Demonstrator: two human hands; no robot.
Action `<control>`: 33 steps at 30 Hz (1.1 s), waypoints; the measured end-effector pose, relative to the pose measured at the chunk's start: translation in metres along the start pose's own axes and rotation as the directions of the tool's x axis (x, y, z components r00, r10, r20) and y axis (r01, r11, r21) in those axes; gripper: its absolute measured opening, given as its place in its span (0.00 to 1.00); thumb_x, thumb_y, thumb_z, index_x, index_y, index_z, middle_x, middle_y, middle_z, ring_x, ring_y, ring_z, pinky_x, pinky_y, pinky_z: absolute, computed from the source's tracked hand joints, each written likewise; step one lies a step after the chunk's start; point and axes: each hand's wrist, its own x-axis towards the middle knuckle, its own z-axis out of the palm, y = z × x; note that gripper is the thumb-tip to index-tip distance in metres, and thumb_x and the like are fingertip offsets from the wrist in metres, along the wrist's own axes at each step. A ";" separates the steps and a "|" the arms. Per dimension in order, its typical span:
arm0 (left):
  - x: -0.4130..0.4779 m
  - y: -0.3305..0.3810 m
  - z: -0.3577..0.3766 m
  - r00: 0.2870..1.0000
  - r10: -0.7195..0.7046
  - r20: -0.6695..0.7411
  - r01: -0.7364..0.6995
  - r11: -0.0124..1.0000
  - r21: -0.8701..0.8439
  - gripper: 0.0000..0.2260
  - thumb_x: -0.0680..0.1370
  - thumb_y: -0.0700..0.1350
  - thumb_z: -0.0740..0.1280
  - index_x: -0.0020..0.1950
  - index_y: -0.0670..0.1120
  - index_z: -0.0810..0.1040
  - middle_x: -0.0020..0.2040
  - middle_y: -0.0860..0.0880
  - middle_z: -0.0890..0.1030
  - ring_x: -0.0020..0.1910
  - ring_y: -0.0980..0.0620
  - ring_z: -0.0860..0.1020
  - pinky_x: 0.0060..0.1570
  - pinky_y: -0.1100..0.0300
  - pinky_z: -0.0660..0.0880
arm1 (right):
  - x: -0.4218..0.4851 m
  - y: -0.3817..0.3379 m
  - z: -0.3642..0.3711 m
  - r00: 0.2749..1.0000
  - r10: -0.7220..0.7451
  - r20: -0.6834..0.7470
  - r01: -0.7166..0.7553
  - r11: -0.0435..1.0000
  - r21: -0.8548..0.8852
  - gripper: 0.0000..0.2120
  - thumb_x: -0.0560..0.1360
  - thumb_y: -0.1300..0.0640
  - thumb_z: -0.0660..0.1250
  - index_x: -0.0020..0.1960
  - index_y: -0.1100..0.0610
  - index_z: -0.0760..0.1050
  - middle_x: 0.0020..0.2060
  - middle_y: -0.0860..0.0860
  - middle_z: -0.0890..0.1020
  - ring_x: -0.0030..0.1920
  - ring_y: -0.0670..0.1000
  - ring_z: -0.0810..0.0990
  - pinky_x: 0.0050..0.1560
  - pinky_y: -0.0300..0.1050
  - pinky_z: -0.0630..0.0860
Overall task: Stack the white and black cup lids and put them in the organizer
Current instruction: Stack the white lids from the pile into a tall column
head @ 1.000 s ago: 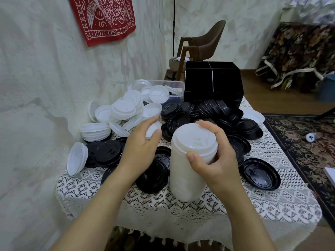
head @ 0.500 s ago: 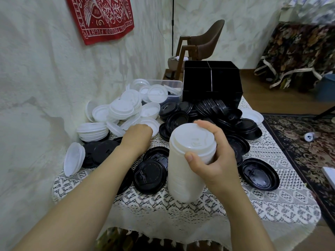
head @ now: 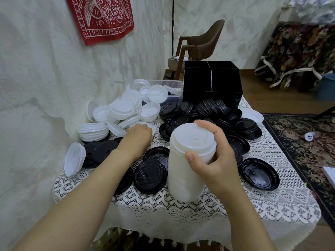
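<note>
worktop (head: 253, 205): draped in white lace, set against the left wall.
white lid stack (head: 186, 171): tall, upright, standing on the worktop at near centre.
right hand (head: 217, 160): grip wrapped round the top of the white lid stack, thumb on the near side, fingers over the far rim.
left hand (head: 139, 135): reaching far left, knuckles up, over 1 single white lid (head: 152, 126); fingertips hidden, so cannot tell whether the grip pinches it.
loose white lids (head: 123, 109): heaped at far left, several in short stacks, 1 on edge at the near left.
loose black lids (head: 210, 109): piled at far centre against the organizer, others flat around the white lid stack.
organizer (head: 212, 84): black, open-topped, cross dividers, at the far edge; contents out of sight.
clear tub (head: 175, 84): just left of the organizer, holding white lids.
chair (head: 204, 44): brown, beyond the worktop.
red cloth (head: 101, 17): on the left wall.
</note>
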 end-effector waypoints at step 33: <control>-0.003 0.003 -0.009 0.980 -0.197 -0.003 0.172 0.864 -0.473 0.05 0.80 0.40 0.64 0.54 0.40 0.76 0.51 0.42 0.78 0.48 0.44 0.75 0.43 0.57 0.64 | 0.001 0.000 0.000 1.000 -0.022 0.014 0.022 1.000 -0.009 0.31 0.60 0.43 0.72 0.62 0.45 0.71 0.54 0.31 0.76 0.54 0.39 0.77 0.48 0.32 0.75</control>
